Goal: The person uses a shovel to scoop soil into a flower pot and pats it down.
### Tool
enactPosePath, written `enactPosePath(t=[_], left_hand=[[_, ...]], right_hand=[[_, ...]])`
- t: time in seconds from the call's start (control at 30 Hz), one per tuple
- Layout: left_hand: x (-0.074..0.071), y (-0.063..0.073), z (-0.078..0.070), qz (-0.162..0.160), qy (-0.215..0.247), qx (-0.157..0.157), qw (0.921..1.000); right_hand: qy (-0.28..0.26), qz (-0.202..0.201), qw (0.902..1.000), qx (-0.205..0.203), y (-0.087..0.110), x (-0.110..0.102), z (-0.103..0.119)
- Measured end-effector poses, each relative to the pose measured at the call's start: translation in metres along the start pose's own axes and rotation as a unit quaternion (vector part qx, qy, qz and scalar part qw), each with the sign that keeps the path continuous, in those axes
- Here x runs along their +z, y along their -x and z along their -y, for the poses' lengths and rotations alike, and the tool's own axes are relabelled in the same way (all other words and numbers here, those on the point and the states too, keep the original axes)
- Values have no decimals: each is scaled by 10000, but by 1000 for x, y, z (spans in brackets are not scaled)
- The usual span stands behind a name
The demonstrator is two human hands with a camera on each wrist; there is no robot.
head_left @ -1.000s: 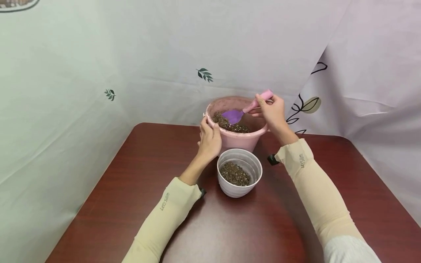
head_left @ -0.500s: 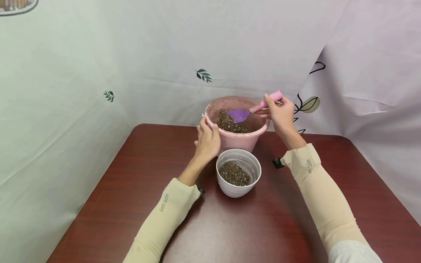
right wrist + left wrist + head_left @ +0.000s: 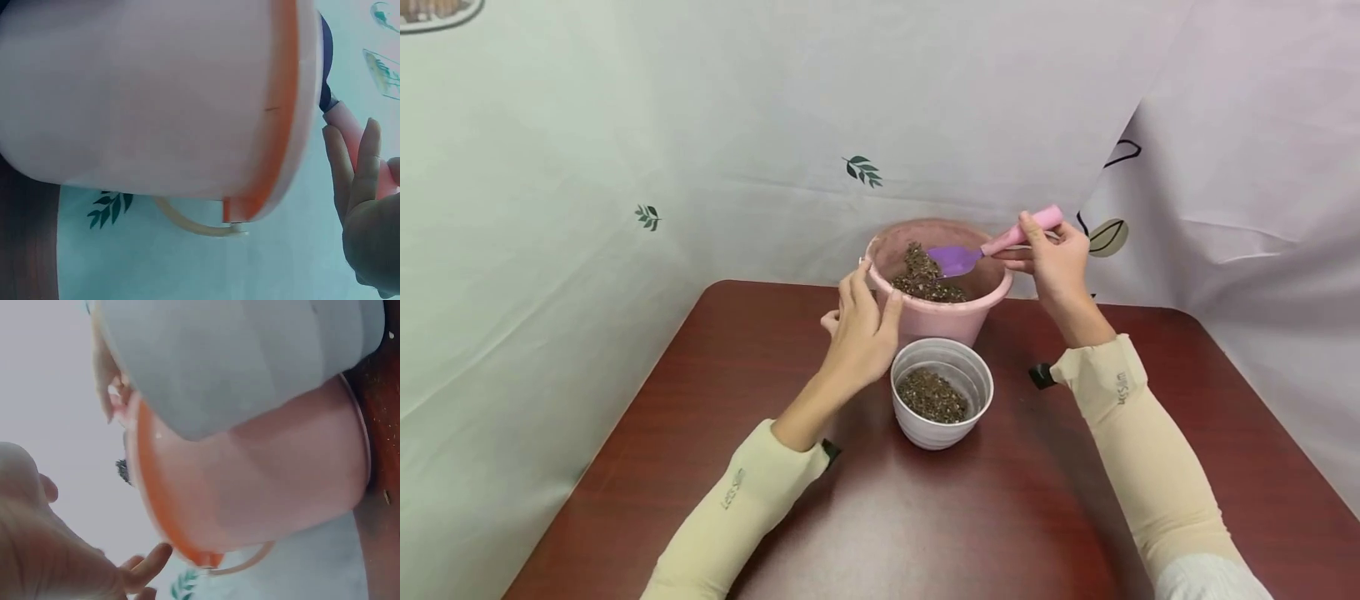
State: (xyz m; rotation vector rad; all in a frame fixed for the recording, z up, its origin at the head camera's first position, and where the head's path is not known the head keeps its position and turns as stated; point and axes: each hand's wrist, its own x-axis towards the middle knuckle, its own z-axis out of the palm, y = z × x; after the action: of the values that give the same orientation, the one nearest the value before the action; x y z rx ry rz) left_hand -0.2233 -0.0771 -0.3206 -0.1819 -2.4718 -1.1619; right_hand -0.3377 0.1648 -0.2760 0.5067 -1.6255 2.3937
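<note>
A pink bucket with a heap of dark, speckled soil inside stands at the back of the table. My right hand grips the pink handle of a small trowel, whose purple blade lies over the bucket's opening beside the heap. At the bucket's left side is my left hand, fingers loosely spread; in the left wrist view a fingertip comes right up to the rim. Directly in front of the bucket sits a white pot with a layer of similar soil.
The dark red-brown table has rounded back corners. Behind it hangs a pale cloth printed with leaves. A thin bail handle hangs at the bucket's side in the right wrist view.
My right hand has drawn the trowel to the right, and the soil heap shows taller at the left. My left hand has loosened from the rim and shifted slightly left.
</note>
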Motion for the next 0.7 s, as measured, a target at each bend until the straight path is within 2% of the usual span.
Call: enactPosePath(t=[0.1, 0.2, 0.33, 0.43, 0.57, 0.7], left_hand=[[-8, 12, -1, 461, -11, 48, 9989], [-13, 22, 1, 1278, -325, -146, 9912], [-16, 30, 4, 2305, -839, -281, 9690], [-18, 30, 8, 2879, -918, -229, 9530], [-20, 28, 12, 3486, -894, -46, 9330], [-20, 25, 18, 3856, -991, 199, 9171]], right_hand=[[-139, 38, 9999, -1, 4, -1, 7], [-269, 20, 9996, 17, 10, -3, 15], [-515, 80, 9986, 111, 22, -9, 24], [-736, 186, 9969, 206, 33, -15, 32], [-826, 361, 9953, 346, 47, -22, 39], [-733, 489, 9950, 469, 61, -26, 38]])
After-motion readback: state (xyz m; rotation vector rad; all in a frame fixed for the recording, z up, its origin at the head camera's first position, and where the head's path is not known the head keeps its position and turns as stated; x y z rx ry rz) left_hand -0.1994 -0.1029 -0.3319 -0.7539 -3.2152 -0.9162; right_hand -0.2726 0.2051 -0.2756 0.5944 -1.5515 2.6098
